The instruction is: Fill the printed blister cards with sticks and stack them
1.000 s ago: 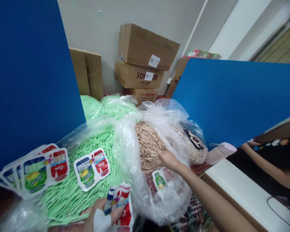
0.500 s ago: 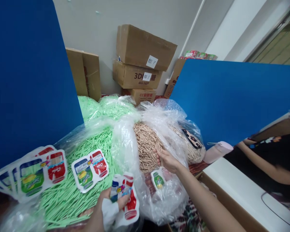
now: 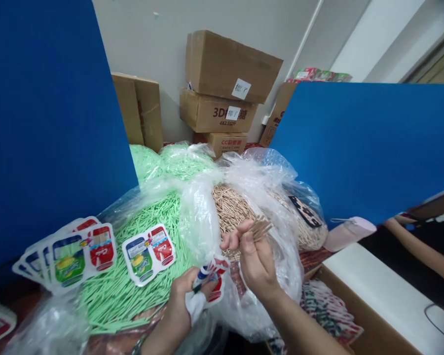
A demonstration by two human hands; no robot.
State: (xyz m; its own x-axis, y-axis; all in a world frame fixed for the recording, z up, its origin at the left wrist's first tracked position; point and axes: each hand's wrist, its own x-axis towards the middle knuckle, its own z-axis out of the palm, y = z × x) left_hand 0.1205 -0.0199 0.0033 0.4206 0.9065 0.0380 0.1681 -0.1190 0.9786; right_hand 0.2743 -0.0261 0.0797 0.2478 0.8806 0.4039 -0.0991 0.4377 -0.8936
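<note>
My right hand (image 3: pixel 257 261) is closed on a small bundle of brown sticks (image 3: pixel 261 228), raised above the open plastic bag of brown sticks (image 3: pixel 229 202). Lower and to the left, my left hand (image 3: pixel 192 291) grips a printed pouch (image 3: pixel 219 268) with red and blue parts, folded or squeezed in the fingers; something white is wrapped at the thumb side. Beside that hand, green sticks (image 3: pixel 151 276) fill another clear bag. One flat bottle-print pouch (image 3: pixel 148 254) lies on them, and a fanned stack of similar pouches (image 3: pixel 68 259) rests at the left.
Blue partitions (image 3: pixel 373 148) stand on both sides. Cardboard boxes (image 3: pixel 229 69) are stacked by the wall. At the right are a pink cylindrical pouch (image 3: pixel 350 231), an open carton (image 3: pixel 377 315) with filled packets (image 3: pixel 329 310), and another person's arm (image 3: pixel 422 246).
My right hand has lifted from the brown sticks with a bundle, turning upward. My left hand has tilted the pouch upward. The view has shifted slightly, showing more of the carton's packets.
</note>
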